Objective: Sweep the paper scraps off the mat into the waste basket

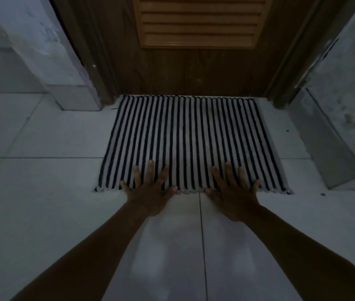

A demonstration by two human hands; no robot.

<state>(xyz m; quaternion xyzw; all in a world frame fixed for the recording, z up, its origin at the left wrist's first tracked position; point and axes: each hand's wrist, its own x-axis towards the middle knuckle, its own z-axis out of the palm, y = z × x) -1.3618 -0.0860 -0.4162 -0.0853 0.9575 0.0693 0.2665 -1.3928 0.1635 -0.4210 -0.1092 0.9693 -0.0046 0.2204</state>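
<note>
A black-and-white striped mat [189, 137] lies flat on the tiled floor in front of a wooden door. My left hand [150, 190] rests palm down on the mat's near edge, left of centre, fingers spread. My right hand [233, 192] lies the same way on the near edge, right of centre. Neither hand holds anything. No paper scraps show on the mat, and no waste basket is in view. The light is dim.
A brown wooden door [194, 68] with a louvred vent [198, 20] stands shut behind the mat. Wall corners flank it at left [48, 61] and right [335, 105]. White floor tiles [42, 192] spread around the mat, with small dark specks [322, 194] at right.
</note>
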